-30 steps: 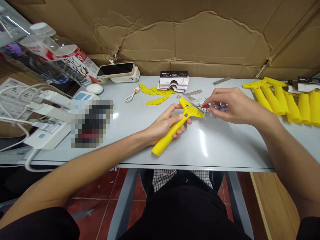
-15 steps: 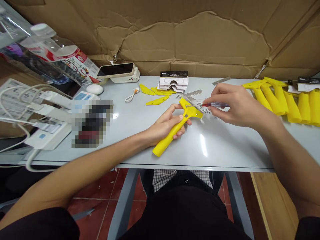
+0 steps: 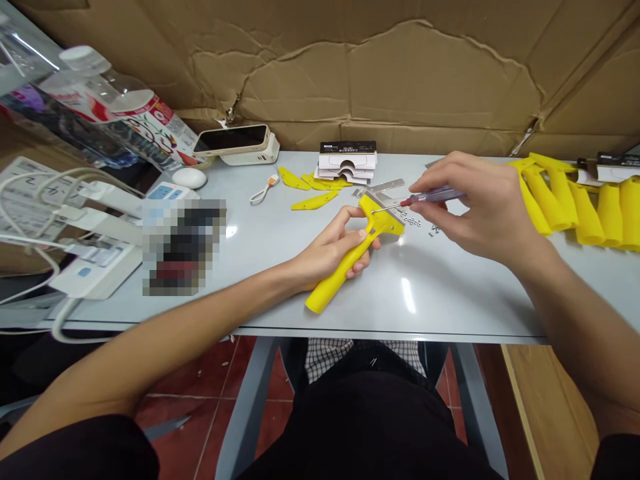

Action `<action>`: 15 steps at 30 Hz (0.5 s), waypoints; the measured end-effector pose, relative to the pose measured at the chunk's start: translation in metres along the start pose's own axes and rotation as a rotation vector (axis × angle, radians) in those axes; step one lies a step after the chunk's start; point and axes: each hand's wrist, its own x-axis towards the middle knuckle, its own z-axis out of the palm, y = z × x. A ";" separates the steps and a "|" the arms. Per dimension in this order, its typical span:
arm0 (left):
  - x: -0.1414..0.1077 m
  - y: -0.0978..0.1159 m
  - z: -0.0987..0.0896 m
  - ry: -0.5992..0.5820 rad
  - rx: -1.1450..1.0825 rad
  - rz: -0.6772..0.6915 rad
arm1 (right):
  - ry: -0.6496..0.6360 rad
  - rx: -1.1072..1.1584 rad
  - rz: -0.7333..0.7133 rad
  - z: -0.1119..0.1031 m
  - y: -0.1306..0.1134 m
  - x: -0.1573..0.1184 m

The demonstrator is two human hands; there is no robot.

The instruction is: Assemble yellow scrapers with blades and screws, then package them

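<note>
My left hand (image 3: 336, 248) is closed around the handle of a yellow scraper (image 3: 334, 283), its head tilted up and away from me. Two screws show in the scraper's head, and a metal blade edge lies along its far side. In my right hand (image 3: 481, 203) is a screwdriver (image 3: 434, 195) with a clear handle and red collar; its tip meets the left screw. Small nuts (image 3: 411, 219) and a few screws (image 3: 434, 230) lie on the table just beyond the scraper. Metal blades (image 3: 387, 186) rest behind its head.
Flat yellow plates (image 3: 314, 201) lie near a stack of small boxes (image 3: 347, 162) at the back. Several yellow scraper handles (image 3: 586, 213) are lined up on the right. Leftward are a phone (image 3: 233, 140), a short white cable (image 3: 263, 189), a power strip (image 3: 95, 267) and bottles (image 3: 145, 120).
My right hand has shifted slightly right and tilted the screwdriver more, its tip staying at the left screw. The left hand and scraper have hardly moved.
</note>
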 end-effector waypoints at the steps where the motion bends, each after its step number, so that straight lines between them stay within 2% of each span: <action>1: 0.000 0.000 0.000 0.002 -0.003 -0.001 | 0.002 -0.008 -0.010 0.001 -0.002 0.000; 9: 0.001 -0.001 -0.001 -0.008 -0.002 -0.009 | 0.060 -0.030 -0.146 0.002 -0.004 -0.001; 12: 0.000 0.000 0.000 -0.010 0.003 -0.011 | 0.096 -0.057 -0.141 0.004 0.000 -0.001; 15: 0.000 0.001 0.000 -0.015 -0.011 -0.016 | 0.061 -0.098 -0.129 0.006 0.001 -0.003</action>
